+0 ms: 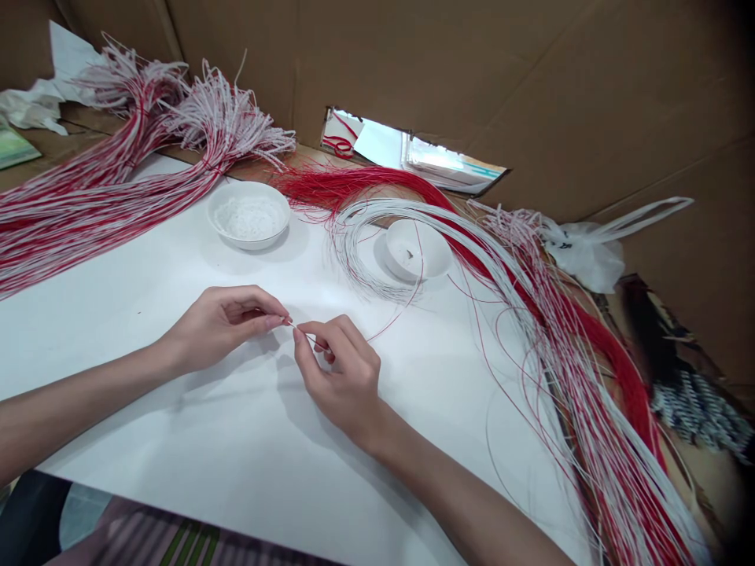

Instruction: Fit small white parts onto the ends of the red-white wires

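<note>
Over the middle of the white tabletop (pixel 236 440), my left hand (pixel 227 324) and my right hand (pixel 340 369) meet almost fingertip to fingertip. Both pinch a thin cord (pixel 292 324), white where it shows between them with a bit of red at the left fingertips. From behind my right hand a thin red cord (pixel 389 321) curves up toward the bowl on the right. Past my hands stand a white bowl (pixel 251 242) filled with small white pieces and a second white bowl (pixel 406 271) with a small dark bit inside. The cord's ends are hidden by my fingers.
Bundles of red and white cords (pixel 112 189) lie at the left. Loose red strands (pixel 377 177) and white strands (pixel 501 244) sweep around the right bowl, beside more red and white cords (pixel 578 377). A plastic bag (pixel 590 251) sits against the cardboard wall (pixel 531 86).
</note>
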A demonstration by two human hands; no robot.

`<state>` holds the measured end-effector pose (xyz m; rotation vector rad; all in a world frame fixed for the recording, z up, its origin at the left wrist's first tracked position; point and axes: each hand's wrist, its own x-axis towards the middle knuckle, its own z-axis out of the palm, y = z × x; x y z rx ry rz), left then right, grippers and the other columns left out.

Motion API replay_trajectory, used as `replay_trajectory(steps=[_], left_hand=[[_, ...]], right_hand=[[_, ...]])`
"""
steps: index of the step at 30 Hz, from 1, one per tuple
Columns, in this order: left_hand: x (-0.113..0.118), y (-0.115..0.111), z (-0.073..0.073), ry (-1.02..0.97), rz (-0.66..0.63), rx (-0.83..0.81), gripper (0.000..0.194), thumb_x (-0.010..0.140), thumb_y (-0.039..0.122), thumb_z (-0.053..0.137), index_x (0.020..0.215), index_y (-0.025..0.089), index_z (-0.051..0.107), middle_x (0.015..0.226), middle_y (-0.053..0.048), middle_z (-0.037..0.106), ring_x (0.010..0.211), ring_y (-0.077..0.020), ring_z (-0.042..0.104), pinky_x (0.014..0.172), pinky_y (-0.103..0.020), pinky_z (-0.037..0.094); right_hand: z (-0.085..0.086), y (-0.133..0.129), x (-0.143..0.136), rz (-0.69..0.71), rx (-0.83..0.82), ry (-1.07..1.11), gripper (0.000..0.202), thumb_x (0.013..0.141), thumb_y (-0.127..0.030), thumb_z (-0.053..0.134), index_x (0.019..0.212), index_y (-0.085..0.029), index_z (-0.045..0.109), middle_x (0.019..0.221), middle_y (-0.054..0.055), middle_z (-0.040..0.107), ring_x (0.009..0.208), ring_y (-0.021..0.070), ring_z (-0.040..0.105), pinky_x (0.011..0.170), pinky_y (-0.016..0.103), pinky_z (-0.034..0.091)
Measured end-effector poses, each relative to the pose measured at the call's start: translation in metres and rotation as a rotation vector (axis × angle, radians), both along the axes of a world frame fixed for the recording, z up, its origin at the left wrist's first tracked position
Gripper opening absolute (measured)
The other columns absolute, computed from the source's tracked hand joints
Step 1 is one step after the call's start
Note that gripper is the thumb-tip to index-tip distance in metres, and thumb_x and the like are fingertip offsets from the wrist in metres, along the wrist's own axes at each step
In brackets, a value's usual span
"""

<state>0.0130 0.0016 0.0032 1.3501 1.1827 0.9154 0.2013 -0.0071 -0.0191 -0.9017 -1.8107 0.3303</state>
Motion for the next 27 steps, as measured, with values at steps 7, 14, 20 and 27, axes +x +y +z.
replay_trajectory(steps=[7, 14, 20, 27], left_hand=[[-0.0006, 0.0012, 0.0000, 0.026, -0.017, 0.004, 0.011, 0.083, 0.029, 0.070, 0.088, 0.019, 0.073, 0.088, -0.003, 0.072, 0.082, -0.0142, 0.067, 0.074, -0.022, 0.053], [-0.0003, 0.0003, 0.0001, 0.024, -0.016, -0.008, 0.010, 0.083, 0.029, 0.070, 0.088, 0.020, 0.073, 0.088, -0.003, 0.072, 0.083, -0.0138, 0.066, 0.075, -0.022, 0.053], [-0.0022, 0.0001, 0.0000, 0.043, -0.024, 0.005, 0.012, 0.083, 0.031, 0.069, 0.087, 0.021, 0.073, 0.088, -0.002, 0.071, 0.084, -0.0137, 0.065, 0.076, -0.022, 0.052], [-0.0023, 0.0002, -0.0019, 0.054, -0.049, 0.021, 0.014, 0.083, 0.033, 0.069, 0.088, 0.020, 0.073, 0.089, -0.003, 0.071, 0.082, -0.0146, 0.065, 0.075, -0.024, 0.053]], right_hand=[[0.0017, -0.0005, 0.0001, -0.003, 0.001, 0.002, 0.009, 0.087, -0.011, 0.060, 0.083, -0.018, 0.063, 0.063, -0.002, 0.052, 0.057, 0.0076, 0.049, 0.049, 0.021, 0.042], [0.0004, 0.0006, -0.0002, 0.014, 0.025, 0.030, 0.010, 0.084, -0.006, 0.062, 0.083, -0.016, 0.063, 0.063, -0.003, 0.052, 0.057, 0.0067, 0.048, 0.049, 0.020, 0.042], [0.0003, -0.0001, 0.0003, 0.002, 0.009, 0.006, 0.008, 0.086, -0.010, 0.060, 0.083, -0.017, 0.063, 0.064, -0.003, 0.053, 0.056, 0.0070, 0.048, 0.048, 0.020, 0.042], [-0.0006, -0.0001, 0.0004, 0.027, 0.011, 0.001, 0.009, 0.087, -0.010, 0.060, 0.084, -0.018, 0.063, 0.065, -0.002, 0.055, 0.056, 0.0073, 0.050, 0.049, 0.021, 0.043]])
